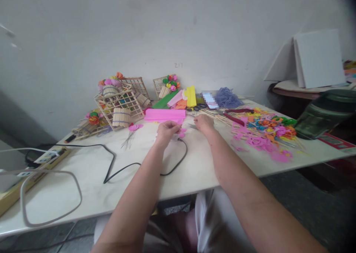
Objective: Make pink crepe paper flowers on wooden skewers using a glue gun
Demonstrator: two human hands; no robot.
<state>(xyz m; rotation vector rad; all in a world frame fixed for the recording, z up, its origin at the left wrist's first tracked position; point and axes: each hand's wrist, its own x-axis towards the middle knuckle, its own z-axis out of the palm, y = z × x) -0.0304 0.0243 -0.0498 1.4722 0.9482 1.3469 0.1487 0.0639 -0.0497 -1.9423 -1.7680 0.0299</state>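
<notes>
Two hands are over the table. The left hand (166,131) has its thumb and fingers pinched together, close to some little pink paper bits (182,133). I cannot tell if it grips one. The right hand (204,124) has its fingers curled in, and I cannot tell if anything is in them. The bits lie just to the right of the left hand, too blurry to count.

One big pink paper piece (165,115) lies behind the left hand. One yellow paper piece (191,96) and one green paper piece (166,100) are farther back. There is one phone (210,101), one heap of purple yarn (228,98), one pair of red pliers (235,119) and one green bottle (319,116). At least three stick frames (139,108) stand at the back and left.

The table (91,193) is white, with one black cord (111,160) bending across it. The wall (125,34) is pale, with small writing on it.
</notes>
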